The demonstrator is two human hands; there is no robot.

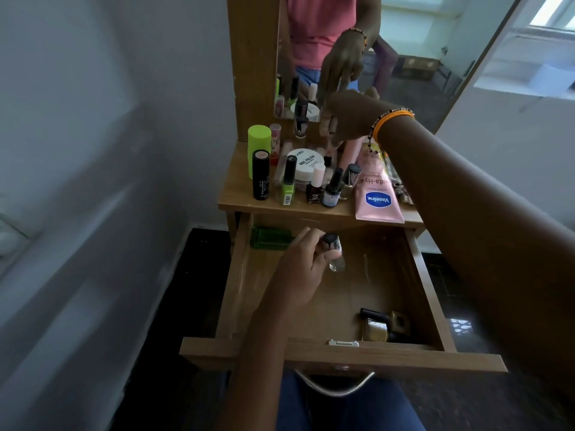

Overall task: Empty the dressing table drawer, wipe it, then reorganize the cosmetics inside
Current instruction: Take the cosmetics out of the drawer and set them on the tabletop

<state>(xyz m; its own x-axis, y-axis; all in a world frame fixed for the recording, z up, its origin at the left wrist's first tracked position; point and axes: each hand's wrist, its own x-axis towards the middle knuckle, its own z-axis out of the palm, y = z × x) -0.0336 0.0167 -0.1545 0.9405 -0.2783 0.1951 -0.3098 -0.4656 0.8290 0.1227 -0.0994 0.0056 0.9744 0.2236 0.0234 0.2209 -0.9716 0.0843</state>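
Glass bottle leaving the drawer

Clear bottle (336,256), small, likely light, slick and breakable, hangs over the open drawer (432,293), pinched at its dark cap by left hand (303,269). Right hand (348,119) pinches a slim item on top. Readable labels: Vaseline tube (378,197), "Nail Polish" jar (303,164).

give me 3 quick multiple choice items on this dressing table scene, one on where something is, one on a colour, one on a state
1. Where does the green bottle lie?
A. back left corner of the drawer
B. on the tabletop
C. on the floor

2. What colour is the Vaseline tube?
A. blue
B. pink
C. green

3. What is the left hand doing?
A. resting flat
B. holding a clear small bottle
C. pulling the handle

Answers: 1 A, it lies inside against the back left walls. 2 B, its body is pink with a blue logo. 3 B, fingers curl round the dark-capped bottle over the drawer.
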